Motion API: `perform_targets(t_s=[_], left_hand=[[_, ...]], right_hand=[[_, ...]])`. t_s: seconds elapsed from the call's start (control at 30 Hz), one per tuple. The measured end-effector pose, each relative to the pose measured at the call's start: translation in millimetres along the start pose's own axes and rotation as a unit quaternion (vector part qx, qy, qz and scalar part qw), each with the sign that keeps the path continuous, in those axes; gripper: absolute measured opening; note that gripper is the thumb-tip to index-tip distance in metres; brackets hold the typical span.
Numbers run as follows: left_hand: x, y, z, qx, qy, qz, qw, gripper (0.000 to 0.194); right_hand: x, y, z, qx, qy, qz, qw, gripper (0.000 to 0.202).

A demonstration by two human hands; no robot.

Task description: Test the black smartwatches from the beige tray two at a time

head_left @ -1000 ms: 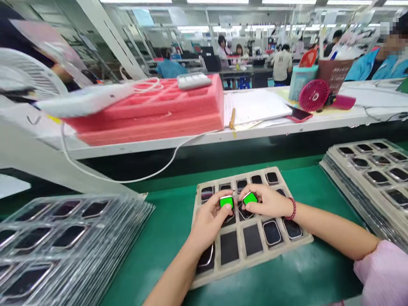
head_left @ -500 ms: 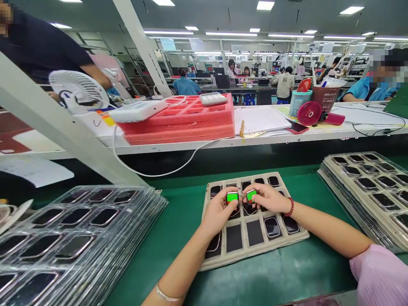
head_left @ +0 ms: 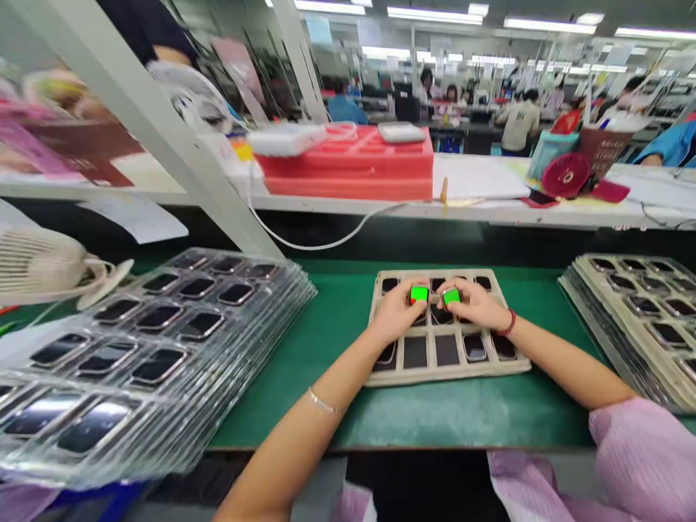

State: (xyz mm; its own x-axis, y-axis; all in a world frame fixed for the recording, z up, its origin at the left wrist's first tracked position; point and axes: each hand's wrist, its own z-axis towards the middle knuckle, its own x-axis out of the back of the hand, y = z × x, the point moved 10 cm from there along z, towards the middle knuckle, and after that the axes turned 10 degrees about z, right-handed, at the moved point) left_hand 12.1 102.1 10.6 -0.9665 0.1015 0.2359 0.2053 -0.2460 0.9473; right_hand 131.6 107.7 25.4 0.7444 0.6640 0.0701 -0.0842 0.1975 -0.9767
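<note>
My left hand [head_left: 398, 312] grips a smartwatch face [head_left: 419, 293] whose screen glows green with a bit of red at its lower edge. A second smartwatch face [head_left: 451, 296], also lit green, is held between the fingers of my right hand [head_left: 479, 303]. Both are close together above a beige compartment tray [head_left: 451, 373]. Dark-screened watch faces sit in many of its pockets, such as this one [head_left: 475, 347] in the front row. Two front pockets show only their dark bottoms. My hands cover part of the middle rows.
Tall stacks of clear plastic trays [head_left: 255, 362] with dark watch faces stand at the left, and another tray stack [head_left: 631, 319] at the right. A white shelf [head_left: 489, 210] crosses behind, bearing red foam [head_left: 348, 174] and a pink fan [head_left: 566, 175]. A white cable [head_left: 326, 246] hangs below it.
The view has tilted down and swung left, so the tray and hands appear higher and the bench's front edge shows. Both hands still hold the two lit watch faces.
</note>
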Motion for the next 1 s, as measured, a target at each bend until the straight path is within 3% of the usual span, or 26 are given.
perform_targets(t_s=[0.13, 0.47, 0.7, 1.0], left_hand=[[-1.0, -1.5, -0.3, -0.001, -0.004, 0.009, 1.0, 0.044], [-2.8, -0.1, -4.4, 0.031, -0.027, 0.017, 0.999, 0.047], [-4.8, -3.0, -5.0, 0.05, -0.026, -0.005, 0.998, 0.061], [1.3, 3.1, -4.9, 0.044, -0.003, 0.034, 0.998, 0.038]], right_hand=[[0.7, -3.7, 1.1, 0.024, -0.012, 0.006, 1.0, 0.03], [3.6, 5.2, 4.4, 0.004, -0.009, 0.025, 1.0, 0.038], [3.5, -0.2, 4.2, 0.019, -0.01, 0.037, 0.999, 0.04], [4.9, 9.2, 5.0, -0.011, -0.009, 0.029, 0.999, 0.04]])
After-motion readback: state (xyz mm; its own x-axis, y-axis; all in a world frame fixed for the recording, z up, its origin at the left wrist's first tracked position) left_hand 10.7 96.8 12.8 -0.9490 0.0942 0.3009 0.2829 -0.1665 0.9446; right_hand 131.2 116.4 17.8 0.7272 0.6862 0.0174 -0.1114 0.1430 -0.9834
